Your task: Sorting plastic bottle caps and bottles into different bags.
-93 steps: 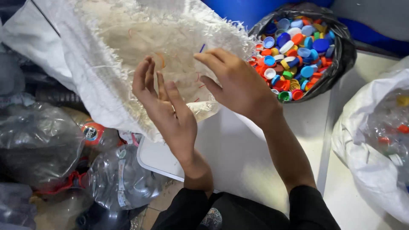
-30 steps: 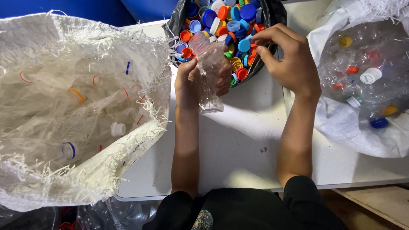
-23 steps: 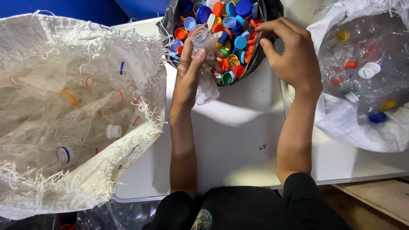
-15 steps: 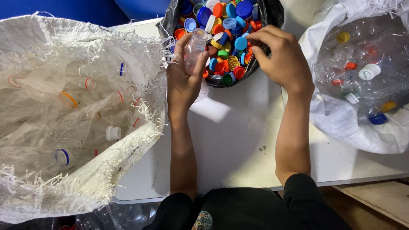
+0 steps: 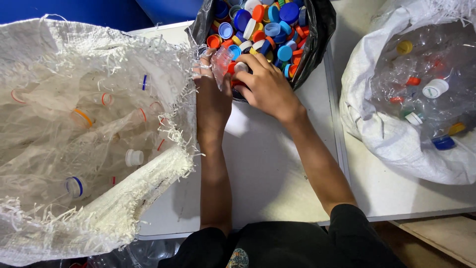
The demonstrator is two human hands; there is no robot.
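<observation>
Head camera, looking down on my two bare hands over the white table [image 5: 277, 168].

Left hand [image 5: 213, 94]: fingers wrapped around a clear plastic bottle [image 5: 220, 62], held at the near rim of the black bag [image 5: 317, 34].

Right hand [image 5: 265, 87]: fingers curled at the bottle's top, pinching a small white cap [image 5: 241, 66]; whether the cap is still on the bottle I cannot tell.

Black bag: stands on the table at its far edge, directly beyond both hands; mouth open, filled with loose bottle caps [image 5: 267, 25] in blue, orange, red, white and yellow.

Left of the black bag: large white woven sack [image 5: 124, 198], frayed edge touching my left hand, holding clear bottles without caps, coloured neck rings visible.

Right of the black bag: second white sack [image 5: 391, 144], well apart from my hands, holding clear bottles with caps on.
</observation>
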